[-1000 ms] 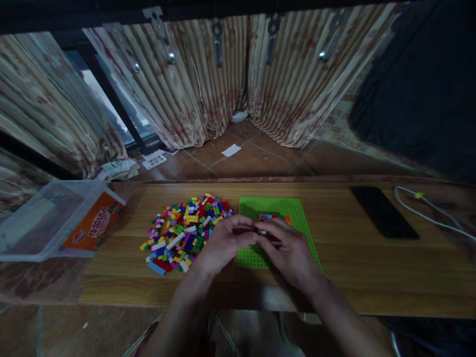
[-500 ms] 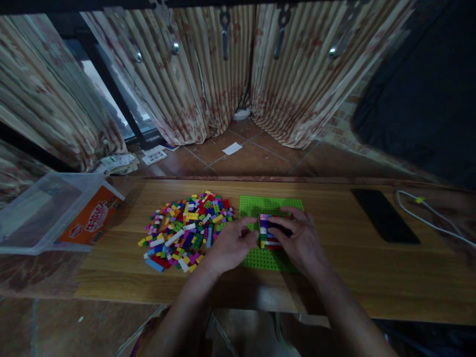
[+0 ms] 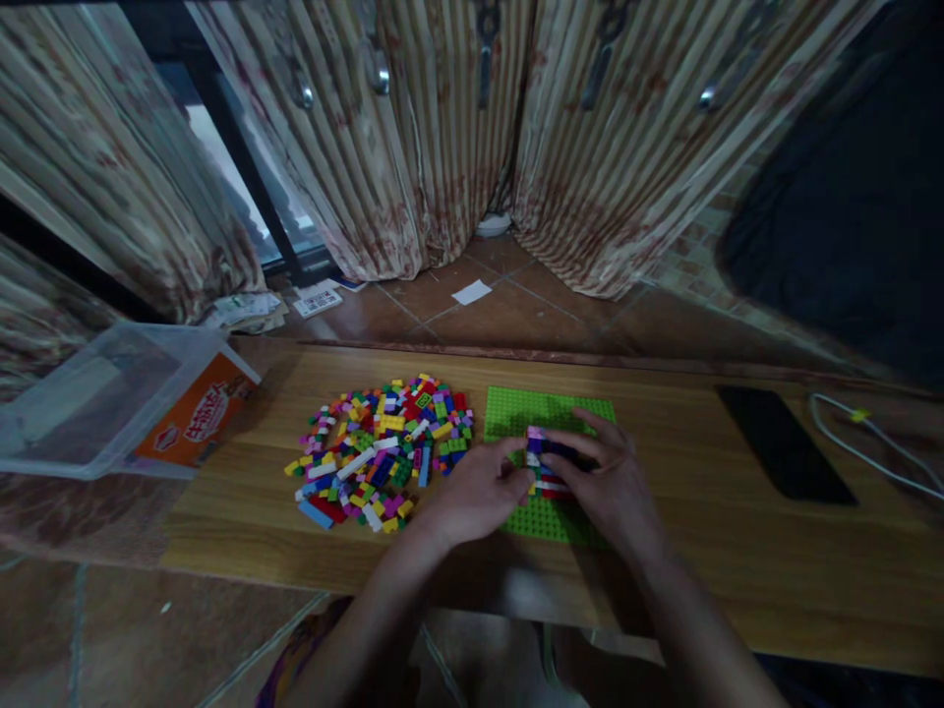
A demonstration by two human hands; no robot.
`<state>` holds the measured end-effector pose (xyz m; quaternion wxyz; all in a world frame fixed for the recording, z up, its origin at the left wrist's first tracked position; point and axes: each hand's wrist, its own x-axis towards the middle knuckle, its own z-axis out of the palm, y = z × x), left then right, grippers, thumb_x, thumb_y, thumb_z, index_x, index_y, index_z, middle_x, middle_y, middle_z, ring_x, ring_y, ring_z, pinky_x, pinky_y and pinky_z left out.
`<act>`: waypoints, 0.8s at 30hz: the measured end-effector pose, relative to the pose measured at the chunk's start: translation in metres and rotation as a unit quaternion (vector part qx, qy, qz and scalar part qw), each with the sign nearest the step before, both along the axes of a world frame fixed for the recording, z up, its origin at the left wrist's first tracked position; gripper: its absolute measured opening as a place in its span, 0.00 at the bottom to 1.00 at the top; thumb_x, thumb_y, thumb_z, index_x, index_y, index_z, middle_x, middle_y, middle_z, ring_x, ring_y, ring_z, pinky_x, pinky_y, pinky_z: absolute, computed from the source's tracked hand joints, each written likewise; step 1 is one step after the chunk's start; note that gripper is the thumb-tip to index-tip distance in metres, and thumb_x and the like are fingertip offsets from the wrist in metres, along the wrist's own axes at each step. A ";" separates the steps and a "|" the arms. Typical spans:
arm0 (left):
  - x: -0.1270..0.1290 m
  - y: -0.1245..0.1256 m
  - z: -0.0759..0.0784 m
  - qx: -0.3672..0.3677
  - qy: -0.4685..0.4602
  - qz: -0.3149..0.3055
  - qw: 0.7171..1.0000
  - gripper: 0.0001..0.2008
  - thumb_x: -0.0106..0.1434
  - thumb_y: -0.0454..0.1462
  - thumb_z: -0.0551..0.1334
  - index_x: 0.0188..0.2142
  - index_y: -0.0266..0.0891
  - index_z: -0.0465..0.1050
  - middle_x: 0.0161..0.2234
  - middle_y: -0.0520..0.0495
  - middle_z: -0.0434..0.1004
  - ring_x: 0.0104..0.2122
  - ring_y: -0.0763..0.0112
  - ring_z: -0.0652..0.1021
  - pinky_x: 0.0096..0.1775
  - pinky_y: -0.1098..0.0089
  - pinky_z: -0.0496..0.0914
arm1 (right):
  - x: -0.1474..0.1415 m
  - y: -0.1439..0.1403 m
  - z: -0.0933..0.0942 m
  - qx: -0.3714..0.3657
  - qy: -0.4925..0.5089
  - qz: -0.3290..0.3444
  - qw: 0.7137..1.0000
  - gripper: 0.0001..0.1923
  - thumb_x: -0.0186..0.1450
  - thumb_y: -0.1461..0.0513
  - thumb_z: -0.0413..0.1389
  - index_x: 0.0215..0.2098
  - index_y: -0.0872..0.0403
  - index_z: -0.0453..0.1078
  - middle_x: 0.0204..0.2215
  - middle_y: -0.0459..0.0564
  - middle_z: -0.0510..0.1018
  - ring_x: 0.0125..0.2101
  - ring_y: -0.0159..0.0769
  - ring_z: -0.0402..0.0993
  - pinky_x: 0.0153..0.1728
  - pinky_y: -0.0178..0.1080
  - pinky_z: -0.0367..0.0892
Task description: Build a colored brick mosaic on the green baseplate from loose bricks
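Green baseplate (image 3: pixel 550 413) on the wooden tabletop (image 3: pixel 685 551), both hands on a small brick stack (image 3: pixel 544 464).

Right hand (image 3: pixel 616 487) closes its grip over the multicoloured stack from the right; left hand (image 3: pixel 479 492) pinches it at the left edge, fingers curled. The stack sits on the baseplate's middle. A loose brick pile (image 3: pixel 383 452) lies just left; a clear bin (image 3: pixel 110 403) stands far left, a dark phone (image 3: pixel 786 457) and white cable (image 3: pixel 862 447) right.

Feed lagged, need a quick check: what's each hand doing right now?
Left hand: fingers curled, touching the stacked brick build on the green baseplate.
Right hand: closed around the same build from the right.
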<state>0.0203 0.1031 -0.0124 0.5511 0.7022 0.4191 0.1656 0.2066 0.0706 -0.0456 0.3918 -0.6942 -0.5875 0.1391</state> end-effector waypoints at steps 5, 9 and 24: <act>0.000 0.000 0.000 0.016 0.014 -0.002 1.000 0.19 0.64 0.40 0.55 0.53 0.38 0.71 0.25 0.50 0.76 0.24 0.70 0.72 0.26 0.71 0.63 | 0.003 -0.004 0.005 0.029 -0.003 0.009 1.000 0.14 0.58 0.50 0.61 0.39 0.45 0.80 0.53 0.52 0.73 0.54 0.50 0.66 0.53 0.54 0.61; 0.000 0.000 0.001 0.029 0.025 0.000 0.999 0.18 0.63 0.40 0.55 0.51 0.37 0.72 0.24 0.51 0.75 0.24 0.71 0.71 0.26 0.71 0.62 | 0.008 -0.010 0.012 0.040 -0.020 -0.005 0.999 0.13 0.61 0.50 0.59 0.33 0.48 0.79 0.44 0.53 0.76 0.47 0.46 0.70 0.49 0.51 0.63; 0.000 -0.002 0.006 0.017 0.023 0.011 1.000 0.22 0.62 0.38 0.55 0.56 0.38 0.70 0.25 0.50 0.76 0.24 0.69 0.73 0.27 0.70 0.65 | -0.006 -0.005 0.010 0.049 -0.192 0.021 0.980 0.15 0.65 0.52 0.55 0.31 0.51 0.78 0.43 0.55 0.76 0.43 0.48 0.65 0.45 0.51 0.62</act>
